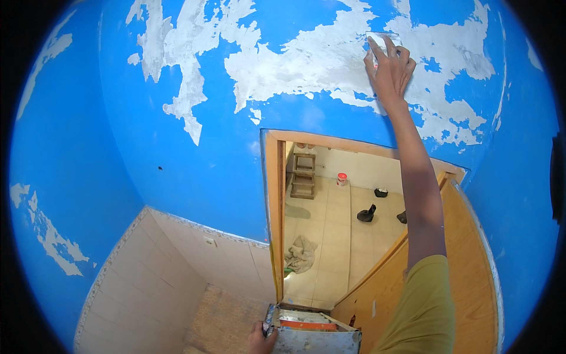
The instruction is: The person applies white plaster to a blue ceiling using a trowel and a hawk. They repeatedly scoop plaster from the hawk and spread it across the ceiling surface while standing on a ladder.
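Observation:
My right hand (390, 74) is raised high against the blue wall (236, 177), its fingers spread over a thin, flat rectangular scraper blade (375, 36). The blade lies against a patch where the blue paint is gone and whitish plaster (306, 65) shows. Low in the view, my left hand (261, 339) is closed around a dark, paint-spotted piece (269, 318) at the left side of a stepladder's top (318, 341). Whether that piece is part of the ladder or a separate tool, I cannot tell.
Below the wall is a wooden door frame (275, 200) with an open wooden door (466, 259) on the right. Beyond it stand a wooden step stool (303, 177), a red-lidded bucket (342, 179), black plastic bags (367, 213) and a crumpled cloth (301, 255). Pale tiles (147, 277) cover the lower left wall.

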Motion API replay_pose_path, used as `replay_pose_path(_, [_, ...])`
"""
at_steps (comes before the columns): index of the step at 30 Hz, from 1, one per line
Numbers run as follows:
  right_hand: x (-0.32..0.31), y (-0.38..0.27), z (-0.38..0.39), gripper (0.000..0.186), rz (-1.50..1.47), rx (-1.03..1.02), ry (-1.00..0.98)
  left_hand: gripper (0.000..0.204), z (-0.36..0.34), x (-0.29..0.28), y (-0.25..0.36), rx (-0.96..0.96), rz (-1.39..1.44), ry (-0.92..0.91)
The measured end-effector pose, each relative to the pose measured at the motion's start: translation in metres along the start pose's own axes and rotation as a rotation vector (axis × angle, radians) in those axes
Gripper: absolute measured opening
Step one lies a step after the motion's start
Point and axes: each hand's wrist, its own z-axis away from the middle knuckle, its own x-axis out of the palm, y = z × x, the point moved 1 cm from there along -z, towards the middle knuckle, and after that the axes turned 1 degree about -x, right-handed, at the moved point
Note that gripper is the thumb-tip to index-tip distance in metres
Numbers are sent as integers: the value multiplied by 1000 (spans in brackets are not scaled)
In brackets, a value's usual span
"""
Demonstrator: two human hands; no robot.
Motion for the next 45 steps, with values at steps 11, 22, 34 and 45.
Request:
replay_pose_path(11, [-1, 3, -12, 31, -21, 33, -95, 46, 4, -5, 3, -18, -100, -48])
replay_pose_path(22, [14, 16, -77, 30, 27, -17, -31, 36, -1, -4, 18, 26, -124, 24])
replay_pose_path(34, [22, 3, -73, 30, 98, 4, 8, 29, -6, 8, -9, 29, -128, 60])
replay_pose_path(45, [19, 6, -84, 29, 117, 45, -2, 32, -3, 9, -12, -24, -118, 60])
